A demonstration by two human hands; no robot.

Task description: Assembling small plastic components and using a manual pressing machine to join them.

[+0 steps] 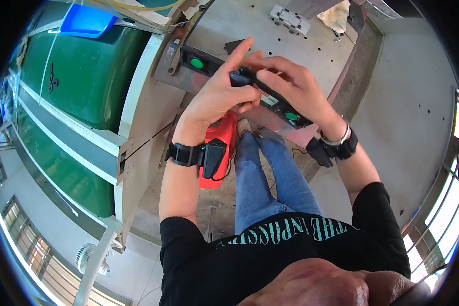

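Note:
Both my hands meet above the front edge of a grey metal worktable (224, 25). My left hand (217, 97) pinches a small black part (241, 77) between its thumb and curled fingers, with the index finger stretched out and up. My right hand (303, 89) is closed at the part's other side, its thumb and fingers bent toward it. The fingers partly cover the part, so its full shape and exact kind are hidden. A flat dark piece (233, 47) lies on the tabletop just behind my left index finger.
Green push buttons (197, 62) (291, 117) sit at both ends of the table's front. A metal fixture (289, 20) and a pale rag (335, 19) are farther back. At left are a green-surfaced bench (86, 76) and blue tray (89, 23); below, a red stool (206, 182).

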